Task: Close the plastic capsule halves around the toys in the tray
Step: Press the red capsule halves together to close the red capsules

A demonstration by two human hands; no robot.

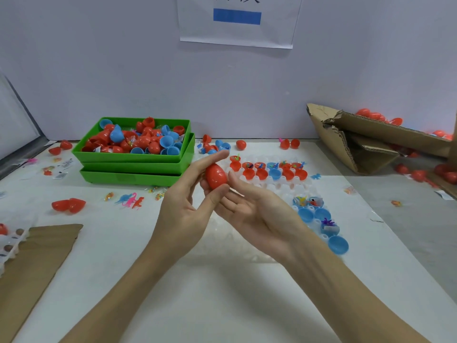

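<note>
Red capsule [216,176], closed into an egg shape, sits above the clear tray [267,189], pinched between the left hand [188,194], whose thumb and fingers clamp its sides, and the right hand [249,209], whose thumb presses its right side while the open palm lies beneath.

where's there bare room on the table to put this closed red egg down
Bare table lies near you, between the cardboard sheet and the clear tray. Crowded: loose toys before the green bins, and red eggs by the torn box.
</note>
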